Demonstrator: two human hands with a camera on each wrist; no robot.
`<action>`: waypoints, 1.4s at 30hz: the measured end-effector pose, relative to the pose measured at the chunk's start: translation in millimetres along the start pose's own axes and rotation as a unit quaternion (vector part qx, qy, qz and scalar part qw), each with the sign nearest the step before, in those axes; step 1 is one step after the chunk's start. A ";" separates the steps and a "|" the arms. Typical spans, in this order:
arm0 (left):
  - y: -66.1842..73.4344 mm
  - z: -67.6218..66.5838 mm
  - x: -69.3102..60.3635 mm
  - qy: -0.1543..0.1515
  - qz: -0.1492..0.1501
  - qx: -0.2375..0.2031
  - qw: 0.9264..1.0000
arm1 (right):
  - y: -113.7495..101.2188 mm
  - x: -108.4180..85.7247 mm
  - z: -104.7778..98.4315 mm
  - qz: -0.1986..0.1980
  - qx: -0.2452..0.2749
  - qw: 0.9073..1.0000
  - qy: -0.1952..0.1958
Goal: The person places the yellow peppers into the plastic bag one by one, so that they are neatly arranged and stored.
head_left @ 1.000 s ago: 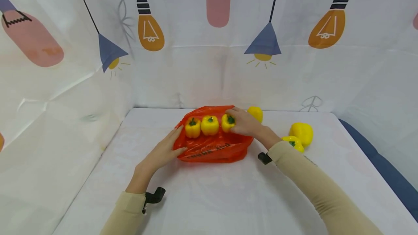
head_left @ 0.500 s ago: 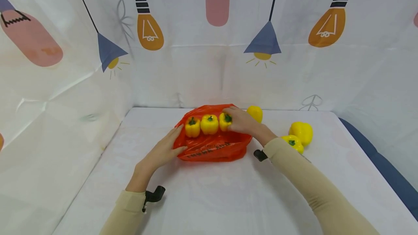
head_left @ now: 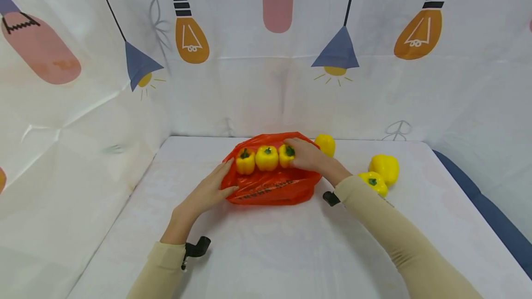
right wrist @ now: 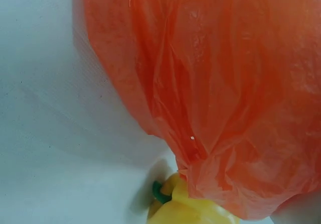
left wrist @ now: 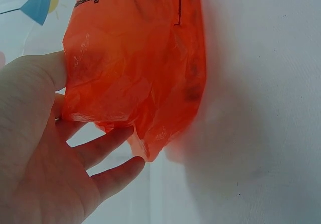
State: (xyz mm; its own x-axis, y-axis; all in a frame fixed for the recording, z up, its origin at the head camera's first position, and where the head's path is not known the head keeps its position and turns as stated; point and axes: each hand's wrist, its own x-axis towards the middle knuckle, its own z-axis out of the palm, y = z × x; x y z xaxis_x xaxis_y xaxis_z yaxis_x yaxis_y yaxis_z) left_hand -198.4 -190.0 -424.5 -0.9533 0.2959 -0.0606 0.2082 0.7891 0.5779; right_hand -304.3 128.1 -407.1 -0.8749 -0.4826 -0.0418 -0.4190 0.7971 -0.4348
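Note:
A red plastic bag (head_left: 274, 193) lies at the table's far middle, its mouth spread. Two yellow bell peppers, a left one (head_left: 245, 161) and a middle one (head_left: 266, 158), stand side by side within it. My right hand (head_left: 308, 156) grips a third yellow bell pepper (head_left: 286, 155) beside them; its fingers are partly hidden. At the bag's left side, my left hand (head_left: 208, 191) touches the rim with spread, lightly bent fingers. In the left wrist view, the thumb and fingers lie against the red film (left wrist: 135, 73). Red film (right wrist: 235, 93) covers most of the right wrist view.
Behind the right hand sits a yellow bell pepper (head_left: 326, 145). To the right, another bell pepper (head_left: 384, 169) touches a lower one (head_left: 374, 183), near the right sleeve. White patterned sheeting (head_left: 257, 96) rises behind the white table (head_left: 266, 253).
My right hand has moved slightly left with its bell pepper, which now sits against the middle one. My left hand has stayed at the bag's left side.

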 end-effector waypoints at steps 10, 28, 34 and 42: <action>1.7 -1.9 -1.3 0.004 0.008 -0.001 1.000 | -0.6 -1.0 -2.4 0.004 -0.006 1.000 -0.016; -3.3 0.9 -1.3 0.004 -0.001 -0.010 1.000 | -2.1 -6.8 -5.7 0.007 -0.010 0.999 -0.040; -5.1 2.0 -1.2 0.006 0.001 -0.009 1.000 | -0.5 -11.1 -6.6 -0.006 -0.024 0.999 -0.045; -3.1 1.9 -3.4 0.003 0.000 -0.015 1.000 | 1.0 -16.6 -7.9 -0.004 -0.022 0.999 -0.048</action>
State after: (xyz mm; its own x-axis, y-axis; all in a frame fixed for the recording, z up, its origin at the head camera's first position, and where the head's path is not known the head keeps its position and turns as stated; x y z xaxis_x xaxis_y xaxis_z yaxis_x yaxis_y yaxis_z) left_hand -195.4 -192.4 -427.7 -0.9547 0.2926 -0.0546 0.2023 0.7722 0.6023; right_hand -292.1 139.8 -399.7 -0.8446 -0.5206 -0.1255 -0.4389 0.8072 -0.3948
